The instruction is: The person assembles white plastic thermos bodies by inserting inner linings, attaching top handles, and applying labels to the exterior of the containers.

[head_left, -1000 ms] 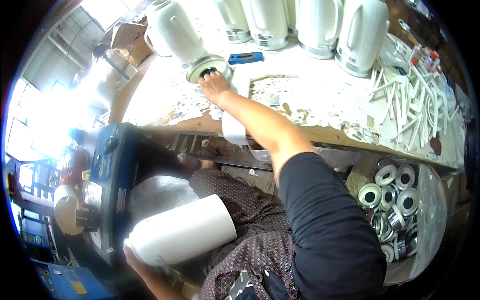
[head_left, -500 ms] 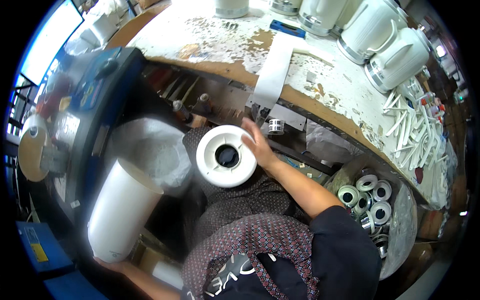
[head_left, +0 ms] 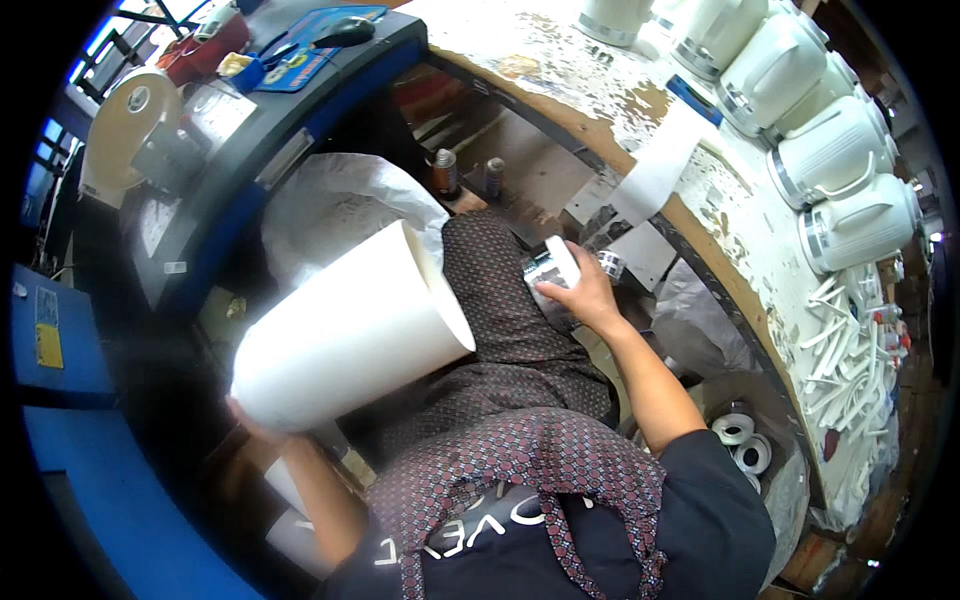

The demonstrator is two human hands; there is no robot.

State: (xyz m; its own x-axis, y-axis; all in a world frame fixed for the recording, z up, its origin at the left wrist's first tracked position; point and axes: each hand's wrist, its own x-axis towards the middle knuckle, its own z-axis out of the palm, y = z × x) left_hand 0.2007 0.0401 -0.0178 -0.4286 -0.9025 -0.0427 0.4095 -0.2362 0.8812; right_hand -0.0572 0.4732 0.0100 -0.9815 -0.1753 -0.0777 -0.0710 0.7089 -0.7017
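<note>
A tall white tapered cylinder, like a kettle body, lies tilted across the left of my lap, its wide open end toward the upper right. My left hand grips its lower left end, the fingers partly hidden beneath it. My right hand holds a round kettle base, white with a shiny chrome band, turned on its side over my knee. A gap separates the base from the cylinder's opening.
On the worn white table several white kettles stand at the far right, with a pile of white handle strips nearer. A bag at the right holds more round bases. A plastic-lined bin sits behind the cylinder.
The cylinder has swung from upright at the left toward the middle and tipped right. The kettle base has turned from face-up to edge-on and moved right in my right hand. The view has shifted.
</note>
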